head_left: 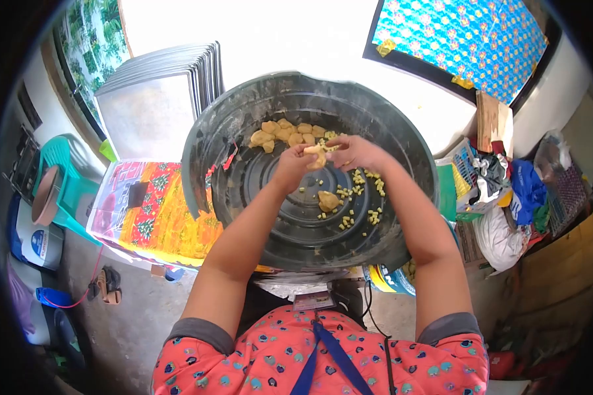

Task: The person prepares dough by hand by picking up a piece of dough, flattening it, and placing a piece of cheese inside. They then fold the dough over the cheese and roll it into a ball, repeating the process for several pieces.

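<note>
My left hand (292,168) is closed on a flattened piece of tan dough (317,157) above the middle of a big dark round basin (211,131). Close to that dough is my right hand (357,154), fingers bent and tips drawn together. Whatever lies between those fingertips is too small to make out. Several dough lumps (295,138) sit grouped at the basin's far side. A single dough lump (328,201) rests nearer me, with small pale-yellow cut pieces (356,178) scattered around it and under my right hand.
A stack of trays (151,99) stands behind the basin on the left. Colourful patterned cloth (155,204) covers the surface at left. On the right are a basket (464,174), bags (527,191) and a wooden board (494,122). A green chair (66,191) stands far left.
</note>
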A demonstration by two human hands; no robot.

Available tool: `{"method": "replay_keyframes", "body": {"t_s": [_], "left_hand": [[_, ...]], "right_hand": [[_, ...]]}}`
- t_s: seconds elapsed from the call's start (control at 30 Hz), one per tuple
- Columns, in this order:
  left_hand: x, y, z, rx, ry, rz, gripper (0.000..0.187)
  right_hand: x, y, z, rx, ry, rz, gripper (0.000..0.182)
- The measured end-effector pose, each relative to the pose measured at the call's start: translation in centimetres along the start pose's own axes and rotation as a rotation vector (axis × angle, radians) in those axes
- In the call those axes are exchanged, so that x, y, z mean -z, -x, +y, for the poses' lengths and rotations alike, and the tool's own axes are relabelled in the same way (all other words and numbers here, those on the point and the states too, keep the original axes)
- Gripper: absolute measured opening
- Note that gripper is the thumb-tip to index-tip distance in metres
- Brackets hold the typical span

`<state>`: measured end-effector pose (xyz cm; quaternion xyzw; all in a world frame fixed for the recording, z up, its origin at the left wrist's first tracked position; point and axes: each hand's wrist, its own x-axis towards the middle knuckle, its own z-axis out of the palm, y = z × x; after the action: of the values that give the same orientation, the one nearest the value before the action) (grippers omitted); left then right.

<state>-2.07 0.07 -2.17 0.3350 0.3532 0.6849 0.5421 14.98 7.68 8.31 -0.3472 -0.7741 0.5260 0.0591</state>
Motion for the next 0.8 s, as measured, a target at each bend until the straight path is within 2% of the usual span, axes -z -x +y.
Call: {"method": "replay_keyframes", "body": {"t_s": [0.03,0.1,0.13,0.23,0.4,0.53,0.63,0.8], "left_hand": [[-0.2,0.0,0.1,-0.021,-0.055,0.003,0.027],[-0.5,0.1,-0.2,-0.049,-0.165,0.015,0.028],[-0.6,0.0,-0.4,-0.102,-0.166,0.027,0.028],[-0.8,0.6,-0.3,-0.047,-0.087,0.026,0.026],[-1.5,1.4,0.0,-0.123,-0.365,0.036,0.03],[-1.9,1.7,0.7,-0.062,-0.344,0.011,0.032],[-1.8,1.8,1.3,0.069,-0.079,-0.088,0.035],[-1.4,2.2,2.0,0.125,0.084,-0.145,0.038]], "right_hand": [[-0.9,-0.3,0.3,0.025,0.045,0.046,0.056],[-2.4,-0.8,0.6,0.036,0.074,0.038,0.046],[-2.6,-1.1,0.9,0.059,0.054,0.039,0.042],[-2.9,-1.4,1.9,0.096,0.02,0.051,0.031],[-3.7,-0.6,1.6,0.067,0.166,0.118,0.018],[-2.9,-0.6,1.7,0.065,0.062,0.077,0.019],[-2.1,-0.2,1.6,0.022,-0.084,0.072,0.022],[-1.4,0.3,1.4,0.009,-0.215,0.011,0.026]]}}
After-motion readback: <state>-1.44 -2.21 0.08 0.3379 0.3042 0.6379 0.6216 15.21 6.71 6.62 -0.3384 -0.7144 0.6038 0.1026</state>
